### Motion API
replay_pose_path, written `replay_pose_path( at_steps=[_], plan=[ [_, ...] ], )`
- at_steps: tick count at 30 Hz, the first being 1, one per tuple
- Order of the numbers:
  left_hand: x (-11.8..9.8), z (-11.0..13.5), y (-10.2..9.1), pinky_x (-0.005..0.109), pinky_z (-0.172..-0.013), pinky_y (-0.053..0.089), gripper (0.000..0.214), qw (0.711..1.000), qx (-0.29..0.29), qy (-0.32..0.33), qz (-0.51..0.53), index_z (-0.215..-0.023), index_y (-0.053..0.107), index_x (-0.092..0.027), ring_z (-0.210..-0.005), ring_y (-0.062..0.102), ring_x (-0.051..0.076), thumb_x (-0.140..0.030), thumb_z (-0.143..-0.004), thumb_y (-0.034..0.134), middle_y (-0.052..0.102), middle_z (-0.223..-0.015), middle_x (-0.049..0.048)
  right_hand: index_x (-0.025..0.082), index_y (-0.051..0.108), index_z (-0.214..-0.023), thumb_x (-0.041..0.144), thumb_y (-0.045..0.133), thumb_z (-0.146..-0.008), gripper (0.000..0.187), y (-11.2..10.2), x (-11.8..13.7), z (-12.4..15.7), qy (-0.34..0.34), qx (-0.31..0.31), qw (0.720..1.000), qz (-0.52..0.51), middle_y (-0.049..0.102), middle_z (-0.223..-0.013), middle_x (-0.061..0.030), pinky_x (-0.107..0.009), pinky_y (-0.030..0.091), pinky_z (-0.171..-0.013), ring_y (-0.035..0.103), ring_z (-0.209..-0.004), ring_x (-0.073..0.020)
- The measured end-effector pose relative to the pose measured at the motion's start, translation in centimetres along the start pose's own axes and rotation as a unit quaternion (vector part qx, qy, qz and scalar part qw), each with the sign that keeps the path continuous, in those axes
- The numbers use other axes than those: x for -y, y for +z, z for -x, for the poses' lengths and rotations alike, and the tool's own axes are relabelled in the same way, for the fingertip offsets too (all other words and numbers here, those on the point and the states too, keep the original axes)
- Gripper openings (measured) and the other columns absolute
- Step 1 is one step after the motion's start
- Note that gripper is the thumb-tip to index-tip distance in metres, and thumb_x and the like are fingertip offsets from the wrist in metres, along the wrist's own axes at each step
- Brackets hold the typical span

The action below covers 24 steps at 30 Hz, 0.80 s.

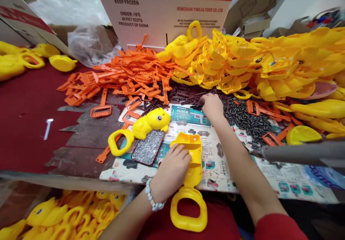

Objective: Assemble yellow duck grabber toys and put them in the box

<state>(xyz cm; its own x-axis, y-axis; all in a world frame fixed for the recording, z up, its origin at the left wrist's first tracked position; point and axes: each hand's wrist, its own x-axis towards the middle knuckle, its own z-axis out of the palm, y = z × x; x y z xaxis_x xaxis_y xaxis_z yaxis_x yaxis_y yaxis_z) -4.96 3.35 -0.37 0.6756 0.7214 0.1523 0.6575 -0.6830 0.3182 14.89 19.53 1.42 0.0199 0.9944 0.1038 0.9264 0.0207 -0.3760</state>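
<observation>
My left hand [174, 166] is closed over the side of a hollow yellow plastic shell half [195, 157] with a ring handle. The shell lies inner side up at the table's front edge, its handle jutting out over my lap. My right hand [212, 107] reaches into a heap of dark brown plastic pieces [183, 94], fingers bent down; what they pinch is hidden. Left of the shell, a yellow duck-shaped toy [152, 123] with a ring handle rests by a small tray of tiny metal screws [148, 148].
Orange plastic parts [129, 74] pile up at the back, beside stacked yellow shells [223, 60]. Small black pieces [245, 119] spread at right, near a grey power screwdriver [293, 152]. A printed carton [167, 13] stands behind. More yellow toys [51, 211] fill a space below left.
</observation>
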Motion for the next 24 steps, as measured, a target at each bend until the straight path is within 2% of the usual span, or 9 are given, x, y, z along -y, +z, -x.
replay_pose_path(
  at_steps=[2, 4, 6, 8, 10, 13, 17, 21, 24],
  plan=[
    [0.3, 0.7, -0.7, 0.048, -0.107, 0.038, 0.028, 1.000, -0.020, 0.017, -0.005, -0.110, 0.058, -0.013, -0.116, 0.054, 0.027, -0.006, -0.085, 0.046, 0.064, -0.115, 0.0106, 0.009, 0.060, -0.102, 0.013, 0.054, -0.091, 0.014, 1.0, -0.5, -2.1, -0.012, 0.013, 1.000, 0.026, 0.052, -0.109, -0.0083, -0.043, 0.037, -0.101, 0.045, -0.111, -0.0204],
    [0.1, 1.5, -1.0, 0.052, -0.109, 0.035, 0.035, 0.999, -0.008, 0.039, 0.016, -0.124, 0.052, -0.015, -0.123, 0.050, 0.029, -0.021, -0.089, 0.049, 0.058, -0.129, 0.0116, 0.009, 0.062, -0.098, 0.010, 0.054, -0.089, 0.012, 1.6, -1.0, -3.0, -0.031, 0.014, 0.999, 0.031, 0.054, -0.104, -0.0085, -0.044, 0.037, -0.101, 0.047, -0.107, -0.0208],
    [-0.6, 2.1, -0.7, 0.054, -0.109, 0.034, 0.048, 0.997, 0.025, 0.055, 0.041, -0.128, 0.049, -0.021, -0.125, 0.049, 0.031, -0.043, -0.087, 0.057, 0.053, -0.137, 0.0104, 0.008, 0.065, -0.096, 0.009, 0.052, -0.088, 0.015, 1.6, -1.3, -2.9, -0.043, -0.013, 0.999, 0.022, 0.054, -0.104, -0.0113, -0.044, 0.035, -0.101, 0.045, -0.109, -0.0241],
    [-1.7, 2.2, 0.1, 0.055, -0.109, 0.033, 0.059, 0.997, 0.036, 0.044, 0.042, -0.131, 0.048, -0.023, -0.126, 0.048, 0.033, -0.053, -0.081, 0.062, 0.049, -0.141, 0.0100, 0.007, 0.065, -0.098, 0.013, 0.053, -0.088, 0.017, 0.9, -1.0, -1.7, -0.054, -0.052, 0.997, -0.005, 0.052, -0.109, -0.0139, -0.041, 0.035, -0.099, 0.043, -0.111, -0.0264],
    [-2.7, 1.9, 0.9, 0.056, -0.109, 0.032, 0.060, 0.999, 0.023, 0.020, 0.027, -0.133, 0.046, -0.023, -0.126, 0.047, 0.033, -0.050, -0.083, 0.061, 0.047, -0.142, 0.0108, 0.006, 0.063, -0.102, 0.019, 0.053, -0.090, 0.020, -0.1, -0.3, 0.4, -0.080, -0.068, 0.993, -0.050, 0.052, -0.107, -0.0134, -0.034, 0.040, -0.091, 0.048, -0.104, -0.0230],
    [-3.7, 1.2, 1.6, 0.054, -0.109, 0.033, 0.053, 1.000, 0.006, -0.004, 0.010, -0.135, 0.045, -0.020, -0.125, 0.048, 0.032, -0.046, -0.089, 0.054, 0.049, -0.141, 0.0116, 0.010, 0.058, -0.099, 0.025, 0.048, -0.092, 0.020, -1.6, 1.1, 4.7, -0.164, -0.006, 0.978, -0.130, 0.057, -0.089, -0.0055, -0.023, 0.044, -0.072, 0.055, -0.080, -0.0133],
    [-3.9, 0.8, 1.5, 0.052, -0.108, 0.034, 0.049, 1.000, 0.010, -0.008, 0.006, -0.132, 0.048, -0.021, -0.123, 0.050, 0.031, -0.046, -0.090, 0.051, 0.050, -0.140, 0.0098, 0.014, 0.060, -0.087, 0.027, 0.054, -0.091, 0.015, -2.0, 2.0, 9.2, -0.267, 0.039, 0.951, -0.150, 0.059, -0.084, -0.0017, -0.024, 0.041, -0.071, 0.053, -0.079, -0.0125],
    [-3.7, 1.0, 1.5, 0.051, -0.108, 0.034, 0.048, 1.000, -0.002, -0.009, 0.001, -0.131, 0.049, -0.021, -0.123, 0.049, 0.031, -0.046, -0.090, 0.051, 0.051, -0.139, 0.0094, 0.015, 0.062, -0.083, 0.023, 0.055, -0.090, 0.013, -0.8, 2.0, 9.4, -0.293, 0.016, 0.951, -0.095, 0.058, -0.084, -0.0038, -0.032, 0.031, -0.081, 0.045, -0.085, -0.0182],
    [-3.7, 1.1, 1.6, 0.050, -0.108, 0.034, 0.049, 1.000, -0.011, -0.009, 0.001, -0.131, 0.049, -0.020, -0.122, 0.050, 0.030, -0.047, -0.090, 0.051, 0.052, -0.138, 0.0091, 0.014, 0.062, -0.079, 0.020, 0.057, -0.088, 0.012, -0.4, 2.2, 8.5, -0.300, 0.030, 0.951, -0.063, 0.055, -0.081, -0.0046, -0.031, 0.028, -0.078, 0.042, -0.084, -0.0186]
  ],
)
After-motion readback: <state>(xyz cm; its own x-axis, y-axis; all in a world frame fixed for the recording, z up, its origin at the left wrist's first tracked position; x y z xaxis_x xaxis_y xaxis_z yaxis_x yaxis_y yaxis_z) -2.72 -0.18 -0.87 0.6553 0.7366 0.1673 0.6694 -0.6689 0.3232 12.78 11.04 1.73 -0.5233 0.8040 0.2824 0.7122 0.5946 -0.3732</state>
